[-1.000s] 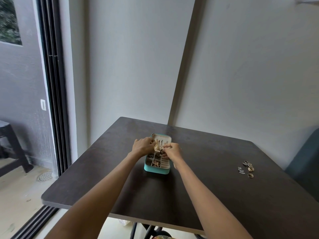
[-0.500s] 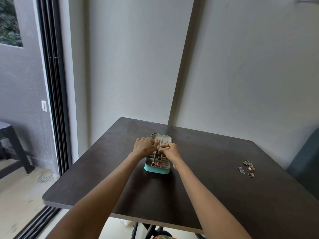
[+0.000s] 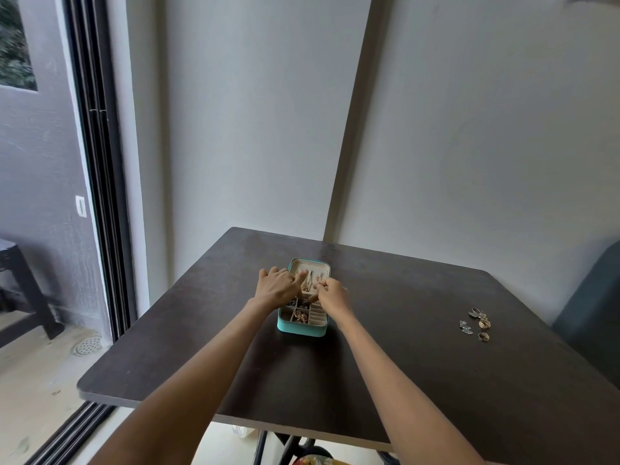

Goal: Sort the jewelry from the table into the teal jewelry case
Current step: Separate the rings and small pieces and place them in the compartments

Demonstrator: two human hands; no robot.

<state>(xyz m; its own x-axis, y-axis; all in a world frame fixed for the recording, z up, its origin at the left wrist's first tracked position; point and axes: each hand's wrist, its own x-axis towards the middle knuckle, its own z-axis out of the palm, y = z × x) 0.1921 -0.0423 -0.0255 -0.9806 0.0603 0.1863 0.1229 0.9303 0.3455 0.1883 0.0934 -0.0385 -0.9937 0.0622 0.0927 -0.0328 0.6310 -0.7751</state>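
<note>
2 hands work inside the open teal jewelry case (image 3: 302,325), which sits on the dark bench (image 3: 419,364) toward its far left part. The left hand (image 3: 275,286) has its fingers curled, with the index finger reaching into the cream lid half of the case; whether it pinches anything I cannot tell. The right hand (image 3: 332,294) is curled tight at the case's right edge, its fingertips drawn together as if pinching something small, but the piece itself is too small to make out.

By my judgement the sorting is well along but not finished. Several near compartments of the case already hold gold-toned and dark pieces, and thin chains or pins show against the lid lining; an exact count inside is not possible.

Left to do: a small cluster of loose jewelry (image 3: 476,325) lies on the bench well apart from the case, to the right. In it I count about 5 pieces: 2 gold rings, 1 darker ring at the far end, and 2 silvery, stone-set pieces, likely earrings.
</note>
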